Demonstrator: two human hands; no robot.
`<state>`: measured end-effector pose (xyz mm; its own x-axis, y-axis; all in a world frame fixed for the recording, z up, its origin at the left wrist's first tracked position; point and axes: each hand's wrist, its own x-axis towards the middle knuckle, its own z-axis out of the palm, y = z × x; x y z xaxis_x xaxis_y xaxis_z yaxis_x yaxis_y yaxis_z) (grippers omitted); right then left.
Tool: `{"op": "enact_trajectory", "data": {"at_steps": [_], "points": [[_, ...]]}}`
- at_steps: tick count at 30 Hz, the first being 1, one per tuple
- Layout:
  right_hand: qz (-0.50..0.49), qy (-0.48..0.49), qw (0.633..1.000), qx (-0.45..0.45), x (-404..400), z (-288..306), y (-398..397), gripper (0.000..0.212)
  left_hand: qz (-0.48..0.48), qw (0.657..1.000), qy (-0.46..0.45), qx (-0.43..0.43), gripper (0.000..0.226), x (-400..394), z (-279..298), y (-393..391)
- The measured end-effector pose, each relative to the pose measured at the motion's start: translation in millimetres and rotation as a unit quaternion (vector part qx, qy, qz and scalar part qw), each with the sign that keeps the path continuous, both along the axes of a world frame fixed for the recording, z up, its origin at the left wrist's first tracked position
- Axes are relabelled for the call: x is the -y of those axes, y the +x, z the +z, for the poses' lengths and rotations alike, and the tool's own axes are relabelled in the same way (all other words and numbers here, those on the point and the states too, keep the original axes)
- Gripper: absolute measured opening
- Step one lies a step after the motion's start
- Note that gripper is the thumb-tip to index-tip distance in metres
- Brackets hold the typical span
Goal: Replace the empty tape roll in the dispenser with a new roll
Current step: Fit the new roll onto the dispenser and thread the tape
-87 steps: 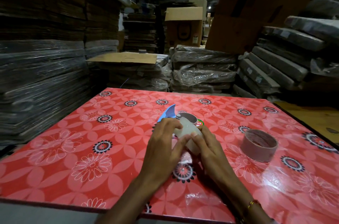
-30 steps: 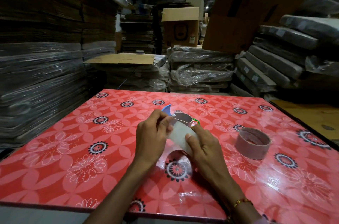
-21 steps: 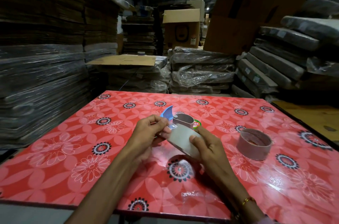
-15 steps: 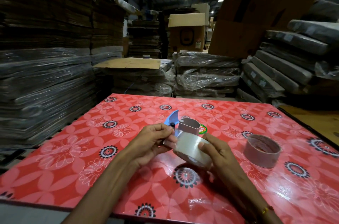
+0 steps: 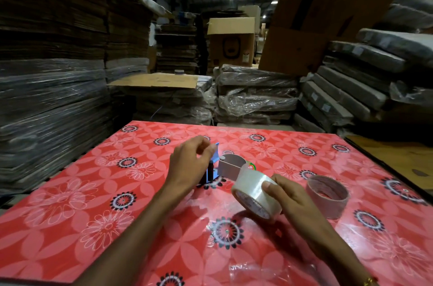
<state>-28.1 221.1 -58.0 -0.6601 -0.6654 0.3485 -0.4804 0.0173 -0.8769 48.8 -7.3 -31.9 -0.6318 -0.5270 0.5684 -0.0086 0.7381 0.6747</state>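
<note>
My right hand [image 5: 290, 199] grips a new roll of clear tape [image 5: 254, 192] and holds it tilted a little above the red floral table [image 5: 93, 203]. My left hand [image 5: 189, 164] hovers up and to the left of the roll, with thumb and fingertips pinched together on the clear tape's free end; the strip itself barely shows. Just behind that hand, the blue and grey tape dispenser [image 5: 226, 166] stands on the table. The empty brown cardboard core [image 5: 328, 195] lies on the table to the right of my right hand.
Shrink-wrapped stacks of flat cardboard [image 5: 46, 110] rise along the table's left side. More wrapped bundles [image 5: 255, 96] and large cardboard boxes [image 5: 316, 28] stand beyond the far edge and to the right. A wooden surface [image 5: 393, 157] adjoins the table's right edge.
My left hand has drawn away from the roll, up and to the left, fingers still pinched. My right hand has carried the roll lower and to the right, away from the dispenser.
</note>
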Motion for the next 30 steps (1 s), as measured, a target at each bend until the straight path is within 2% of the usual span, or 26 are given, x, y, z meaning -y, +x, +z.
{"op": "enact_trajectory", "data": {"at_steps": [2,5,7,10,12,17,21,26,30], "points": [[-0.007,-0.001,1.000,-0.002,-3,1,-2,0.039,-0.010,0.992,-0.104,0.064,0.027,14,-6,-9],[-0.018,0.000,1.000,-0.016,-6,2,-6,0.037,-0.041,0.961,-0.128,0.243,0.048,30,-20,-23],[-0.023,0.003,0.999,-0.023,-7,-1,-10,0.036,-0.039,0.945,-0.129,0.297,0.048,36,-28,-26],[-0.032,0.013,0.999,-0.031,-10,-3,-14,0.030,-0.063,0.959,-0.113,0.252,0.027,35,-36,-24],[-0.039,0.020,0.997,-0.058,-11,-2,-15,0.033,-0.062,0.967,-0.117,0.217,0.021,30,-39,-19],[-0.098,0.048,0.976,-0.186,-16,-11,-23,0.028,-0.036,0.967,-0.167,0.191,0.029,11,-37,7],[-0.120,0.034,0.966,-0.227,-18,-14,-19,0.025,-0.036,0.960,-0.208,0.182,0.033,-1,-42,31],[-0.127,0.016,0.955,-0.268,-15,-9,-9,0.009,-0.073,0.957,-0.182,0.214,0.050,-1,-46,39],[-0.139,0.033,0.943,-0.301,-6,-6,-5,0.011,-0.081,0.959,-0.158,0.222,0.039,-13,-42,45]]}}
